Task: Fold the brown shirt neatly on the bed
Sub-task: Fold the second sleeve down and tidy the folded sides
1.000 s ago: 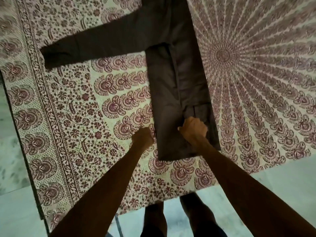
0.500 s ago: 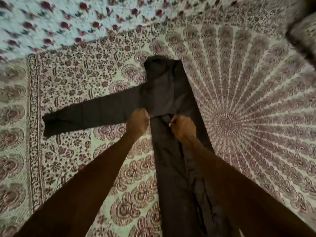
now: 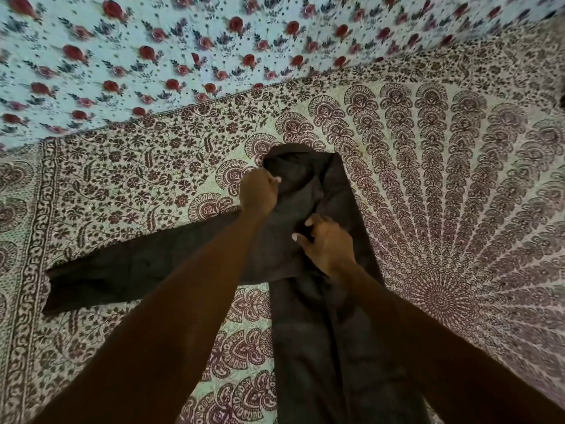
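A brown shirt (image 3: 308, 301) lies mid-bed on a patterned bedspread (image 3: 458, 209). One sleeve (image 3: 122, 270) stretches left, unfolded. The left hand (image 3: 256, 194) pinches the shoulder; the right hand (image 3: 327, 246) grips cloth at the chest. The body looks folded into a narrow strip; sleeve and final folds remain. A rose-print sheet (image 3: 183, 41) lies far.

Brown shirt (image 3: 321, 332) lies flat on patterned bedspread (image 3: 443, 179).
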